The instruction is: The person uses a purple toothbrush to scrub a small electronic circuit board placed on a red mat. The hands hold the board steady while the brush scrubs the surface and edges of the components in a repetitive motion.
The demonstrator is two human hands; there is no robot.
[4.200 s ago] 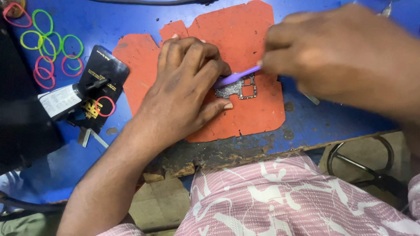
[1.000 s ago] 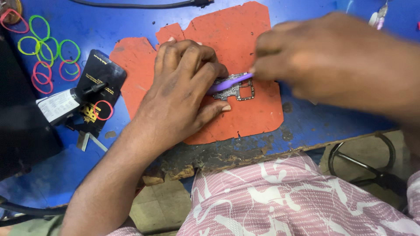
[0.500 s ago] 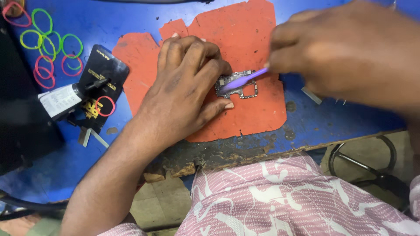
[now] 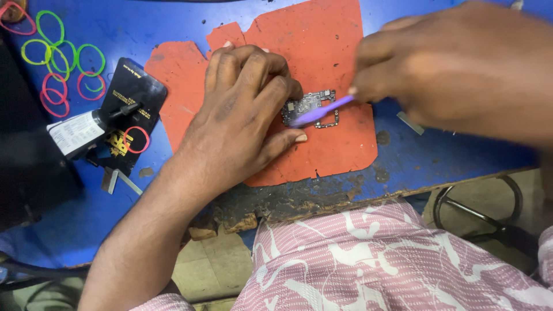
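Down on the blue table (image 4: 173, 23), worn and chipped along its near edge, and spread across the middle of it is a ragged orange mat (image 4: 322, 40). In the foreground, the person's pink patterned clothing (image 4: 374, 265) fills the bottom of the view.

Left hand (image 4: 242, 115) is planted flat on the mat, fingers curled over the left end of a small circuit board (image 4: 311, 106), thumb stretched along the mat just below it, pinning the board down. The board lies on the mat's lower right part, dark with tiny parts and a square cut-out at its right end.

Right hand (image 4: 455, 69) hovers in from the right, blurred, its grip pinched together on the end of a slim purple tool (image 4: 319, 112). The tool slants down to the left, its tip lying across the board's face, just beside the left hand's fingers.

Off to the left, well apart from the hands, a black card (image 4: 135, 92) lies on the table with a white tube (image 4: 78, 132) resting over its lower corner and a single pink rubber band (image 4: 133, 140) on top. Beyond that, in the far left corner, a scatter of green and pink rubber bands (image 4: 63, 57). A dark metal stool frame (image 4: 478, 213) shows below the table's edge at right.
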